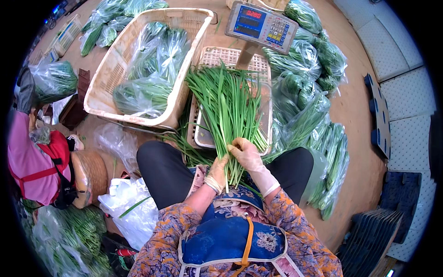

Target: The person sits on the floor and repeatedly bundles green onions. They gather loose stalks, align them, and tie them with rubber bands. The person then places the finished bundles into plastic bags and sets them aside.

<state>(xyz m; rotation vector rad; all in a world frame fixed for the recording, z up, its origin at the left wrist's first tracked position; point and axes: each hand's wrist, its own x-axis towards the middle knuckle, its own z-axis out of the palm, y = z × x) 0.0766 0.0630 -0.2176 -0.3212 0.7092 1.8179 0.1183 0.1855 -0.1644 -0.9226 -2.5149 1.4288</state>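
Observation:
Long green garlic chives (228, 104) lie across the metal pan of a digital scale (270, 114), their pale stem ends pointing toward my lap. My left hand (218, 169), in a thin translucent glove, is closed around some of the stems. Close beside it, my right hand (246, 154), gloved the same way, pinches stems between thumb and fingers. More chives fan out under and to the right of my right wrist. The scale's display (261, 26) stands lit on a post beyond the leaves.
Left of the scale, a large plastic crate (93, 100) holds bagged greens. Several bagged bundles (304, 104) are piled on the right. White plastic bags (131, 211) lie near my left knee. A person in pink (38, 155) sits at far left. Dark blue plastic pallets (373, 232) stand at lower right.

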